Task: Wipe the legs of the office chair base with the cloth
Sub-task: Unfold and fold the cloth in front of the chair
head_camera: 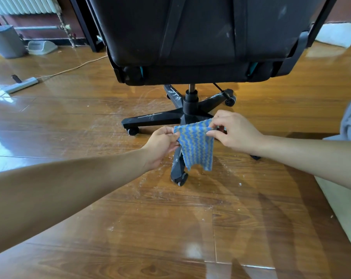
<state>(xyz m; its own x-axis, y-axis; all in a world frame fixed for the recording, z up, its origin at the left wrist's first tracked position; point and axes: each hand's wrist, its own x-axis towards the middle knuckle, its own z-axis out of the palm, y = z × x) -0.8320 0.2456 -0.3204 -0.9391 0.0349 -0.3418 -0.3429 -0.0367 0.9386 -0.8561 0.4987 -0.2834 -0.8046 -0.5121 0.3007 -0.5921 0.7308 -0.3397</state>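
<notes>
Both hands (200, 137) on striped cloth (196, 148)

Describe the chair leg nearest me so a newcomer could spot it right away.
Start at the black office chair and drop to its star base on the wooden floor. The nearest leg runs from the hub straight toward the camera, ending in a caster. Unlike the other legs, it is partly hidden behind the blue-and-tan striped cloth held by both hands.
</notes>
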